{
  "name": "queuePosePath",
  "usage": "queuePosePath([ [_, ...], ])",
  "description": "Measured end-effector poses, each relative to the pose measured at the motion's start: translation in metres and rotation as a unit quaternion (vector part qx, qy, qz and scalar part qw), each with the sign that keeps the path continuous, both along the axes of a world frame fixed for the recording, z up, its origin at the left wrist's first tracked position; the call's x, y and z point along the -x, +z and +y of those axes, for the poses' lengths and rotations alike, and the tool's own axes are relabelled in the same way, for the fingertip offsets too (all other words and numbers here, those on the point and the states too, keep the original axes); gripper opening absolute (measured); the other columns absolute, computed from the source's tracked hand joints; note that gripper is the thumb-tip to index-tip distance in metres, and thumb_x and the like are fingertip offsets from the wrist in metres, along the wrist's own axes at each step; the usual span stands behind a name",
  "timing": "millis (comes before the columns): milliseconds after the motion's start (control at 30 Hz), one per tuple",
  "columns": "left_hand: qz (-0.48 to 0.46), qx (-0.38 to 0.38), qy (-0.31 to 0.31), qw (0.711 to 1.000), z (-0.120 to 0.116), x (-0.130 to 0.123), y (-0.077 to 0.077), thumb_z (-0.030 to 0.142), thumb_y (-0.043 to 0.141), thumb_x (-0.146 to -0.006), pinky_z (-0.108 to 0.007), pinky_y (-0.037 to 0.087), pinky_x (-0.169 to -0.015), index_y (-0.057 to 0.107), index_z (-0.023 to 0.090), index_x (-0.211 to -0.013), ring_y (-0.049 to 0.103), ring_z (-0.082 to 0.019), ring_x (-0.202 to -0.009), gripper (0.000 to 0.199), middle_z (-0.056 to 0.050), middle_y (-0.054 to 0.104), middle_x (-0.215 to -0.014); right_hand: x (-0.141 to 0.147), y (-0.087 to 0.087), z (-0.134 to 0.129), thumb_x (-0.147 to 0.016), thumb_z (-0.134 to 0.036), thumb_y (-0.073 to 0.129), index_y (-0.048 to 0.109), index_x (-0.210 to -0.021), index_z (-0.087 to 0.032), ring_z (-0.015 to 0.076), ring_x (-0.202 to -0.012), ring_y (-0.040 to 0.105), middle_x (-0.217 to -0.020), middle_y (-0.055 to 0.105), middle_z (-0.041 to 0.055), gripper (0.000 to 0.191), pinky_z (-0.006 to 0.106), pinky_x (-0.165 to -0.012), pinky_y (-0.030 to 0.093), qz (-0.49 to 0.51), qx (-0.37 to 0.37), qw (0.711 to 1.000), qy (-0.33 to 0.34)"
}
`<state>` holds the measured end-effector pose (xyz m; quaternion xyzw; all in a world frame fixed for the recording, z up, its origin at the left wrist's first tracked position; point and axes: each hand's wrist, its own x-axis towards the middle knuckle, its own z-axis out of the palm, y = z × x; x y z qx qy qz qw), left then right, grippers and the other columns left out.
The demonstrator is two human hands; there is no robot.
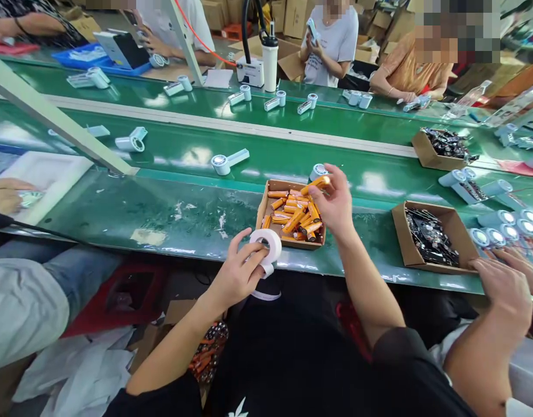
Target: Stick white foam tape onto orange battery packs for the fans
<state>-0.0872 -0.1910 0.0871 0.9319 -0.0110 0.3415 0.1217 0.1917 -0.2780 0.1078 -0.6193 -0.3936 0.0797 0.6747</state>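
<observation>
My left hand (240,267) is closed around a roll of white tape (274,245), with fingers through its core and a loose end curling below. It is just in front of the table edge. My right hand (336,202) pinches an orange cylindrical battery (315,185) above the back right corner of a small cardboard box (261,204). Inside that box lie several more orange batteries (294,218) in a loose heap. Just behind my right fingers, partly covered by them, sits a light blue round-headed fan part (317,171) on the green belt.
A box of black parts (431,237) stands to the right, with a co-worker's hand (503,284) at its corner. Several light blue handheld fan bodies (222,164) lie along the green conveyor (171,150). A slanted metal post (66,119) rises at left, beside another co-worker's hand (6,195).
</observation>
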Motion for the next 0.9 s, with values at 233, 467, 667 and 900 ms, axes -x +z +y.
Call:
queuePosePath([
  [233,0.015,-0.002,0.019,1.000,0.004,0.011,-0.011,-0.001,0.056,-0.091,-0.065,0.048,-0.117,0.061,0.013,-0.123,0.058,-0.033,-0.128,0.035,-0.013,0.069,-0.113,-0.018,0.007,-0.022,-0.076,-0.039,0.087,0.068,-0.092,-0.022,0.0191,-0.073,0.064,-0.082,0.070,0.0006,0.031,0.036,-0.074,0.057,-0.148,0.221,0.964,-0.018],
  [467,0.049,0.012,0.012,0.999,0.003,0.011,-0.020,-0.001,0.056,-0.090,-0.066,0.048,-0.117,0.062,0.015,-0.127,0.059,-0.033,-0.128,0.040,-0.013,0.069,-0.116,-0.013,0.011,-0.059,-0.092,-0.040,0.071,0.075,-0.100,-0.022,0.0245,-0.086,0.070,-0.096,0.077,0.0078,0.020,0.038,-0.082,0.056,-0.266,0.277,0.921,-0.066],
  [667,0.056,0.048,0.008,0.997,-0.007,0.005,-0.029,0.000,0.059,-0.090,-0.068,0.046,-0.118,0.061,0.015,-0.127,0.049,-0.037,-0.140,0.040,-0.014,0.067,-0.120,-0.011,0.005,-0.077,-0.099,-0.042,0.064,0.082,-0.111,-0.022,0.0292,-0.097,0.075,-0.108,0.081,0.0117,0.029,0.043,-0.091,0.058,-0.277,0.286,0.916,-0.059],
  [900,0.065,0.050,0.003,0.997,-0.014,0.003,-0.029,-0.001,0.057,-0.090,-0.067,0.048,-0.116,0.062,0.014,-0.123,0.053,-0.035,-0.136,0.036,-0.013,0.068,-0.115,-0.012,-0.001,-0.083,-0.096,-0.060,0.067,0.083,-0.108,-0.021,0.0260,-0.081,0.077,-0.094,0.082,0.0082,0.044,0.038,-0.075,0.061,-0.077,0.239,0.967,-0.052],
])
